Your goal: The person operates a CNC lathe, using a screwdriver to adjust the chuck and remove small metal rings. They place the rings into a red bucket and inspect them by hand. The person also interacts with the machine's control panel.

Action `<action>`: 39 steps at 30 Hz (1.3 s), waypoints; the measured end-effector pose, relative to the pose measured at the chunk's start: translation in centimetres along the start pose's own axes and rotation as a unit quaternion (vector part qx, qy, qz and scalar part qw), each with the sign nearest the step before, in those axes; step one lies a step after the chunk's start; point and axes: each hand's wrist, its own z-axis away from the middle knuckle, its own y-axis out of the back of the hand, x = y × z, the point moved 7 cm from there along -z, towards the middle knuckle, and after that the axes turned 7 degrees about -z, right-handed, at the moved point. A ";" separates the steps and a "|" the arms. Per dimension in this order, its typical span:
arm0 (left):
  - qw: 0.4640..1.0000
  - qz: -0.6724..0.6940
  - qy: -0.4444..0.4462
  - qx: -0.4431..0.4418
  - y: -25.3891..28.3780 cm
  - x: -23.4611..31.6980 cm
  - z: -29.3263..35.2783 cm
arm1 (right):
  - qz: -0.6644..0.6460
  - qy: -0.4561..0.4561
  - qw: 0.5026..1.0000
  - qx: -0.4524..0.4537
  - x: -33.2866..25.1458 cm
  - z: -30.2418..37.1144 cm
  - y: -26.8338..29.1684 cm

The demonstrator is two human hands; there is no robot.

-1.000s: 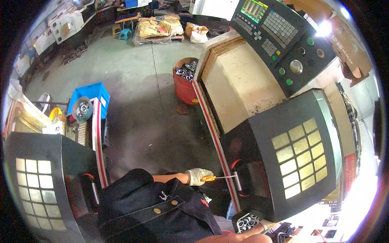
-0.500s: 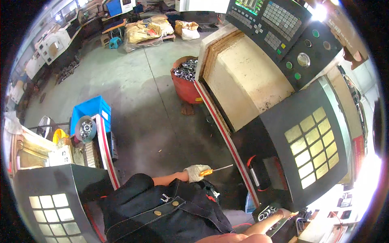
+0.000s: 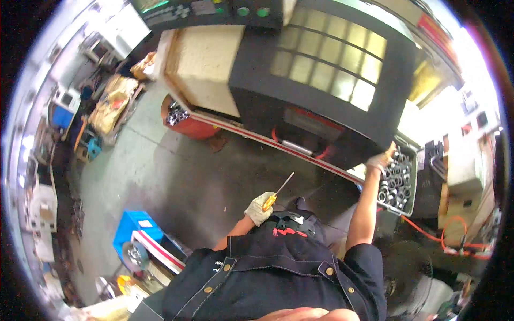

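My left hand [image 3: 259,208], in a pale work glove, is closed around the yellow handle of a screwdriver [image 3: 270,201]. Its thin metal shaft points up and to the right, in front of my dark apron. With the arm stretched out, my right hand [image 3: 381,160], also gloved, is at the left edge of a grey bin [image 3: 413,171] full of metal rings [image 3: 393,184], beside the corner of the black machine door [image 3: 321,107]. The fingers of that hand are small and blurred, so whether they hold anything does not show.
A white-and-red rail [image 3: 257,138] runs below the door, which has a handle [image 3: 297,148]. Behind stands a red drum [image 3: 193,127] of metal parts. At the left are a blue crate [image 3: 131,227] and a round container [image 3: 135,255]. Orange hose [image 3: 423,230] hangs at the right.
The view has swung to the right, bringing the ring bin and my right arm fully into sight. My left hand keeps hold of the screwdriver, its shaft now tilted more upward.
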 end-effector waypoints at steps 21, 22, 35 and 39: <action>0.998 -0.002 0.054 -0.020 -3.1 3.1 -6.0 | -0.012 -0.362 0.863 -0.353 19.4 6.5 -10.6; 0.998 -0.030 0.044 -0.014 -3.3 3.9 -7.6 | -0.008 -0.415 0.845 -0.338 17.2 6.9 -11.5; 0.967 -0.164 0.193 0.026 -4.0 8.3 -30.0 | 0.125 -0.609 0.728 -0.288 21.5 2.3 -0.1; 0.955 -0.219 0.189 0.071 -2.2 10.1 -36.0 | -0.016 -0.731 0.615 -0.294 26.0 1.3 -1.9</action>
